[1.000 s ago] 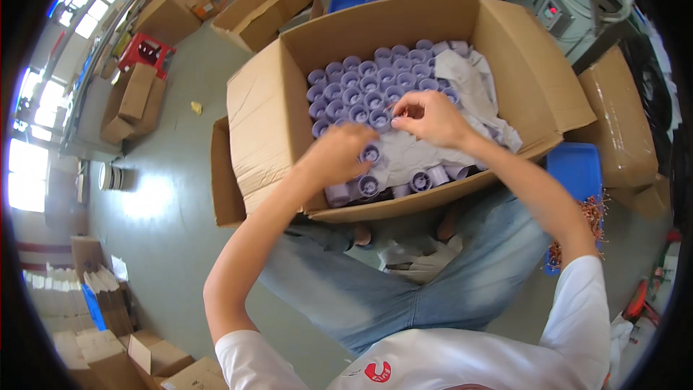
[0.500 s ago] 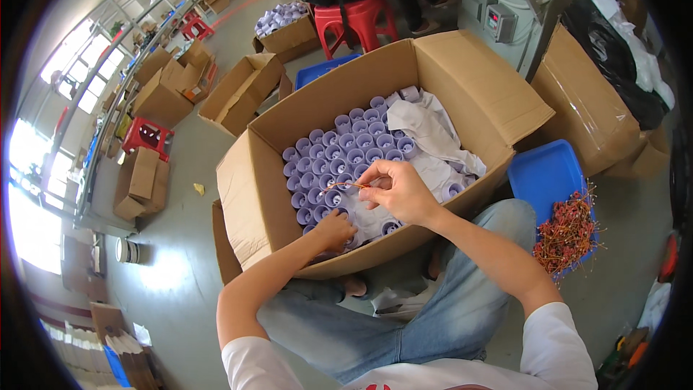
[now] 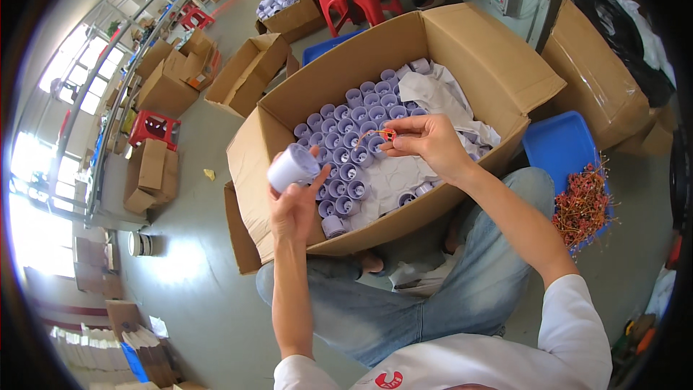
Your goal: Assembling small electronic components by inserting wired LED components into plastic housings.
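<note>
My left hand (image 3: 289,211) is closed around a pale lavender plastic cup (image 3: 291,167), held tilted above the near left side of an open cardboard box (image 3: 346,72). Between the thumb and fingers of my right hand (image 3: 433,146) is a small red-and-black part with thin wires (image 3: 390,134), its wires pointing left toward the cup. Below both hands, rows of similar lavender cups (image 3: 377,113) fill much of the box, most with their mouths up and small white pieces inside. Crumpled white paper (image 3: 390,186) covers the rest of that layer.
Right of my knee, a blue tray (image 3: 552,141) bears a heap of red wired parts (image 3: 581,198). Beyond the box are a red stool (image 3: 354,1) with a person on it, an open carton (image 3: 249,72) and a carton of cups (image 3: 289,18). A large carton (image 3: 595,79) stands right.
My left hand has come up out of the box with a lavender cup. My right hand has moved up and right, still pinching the wired part. The view has shifted slightly.
</note>
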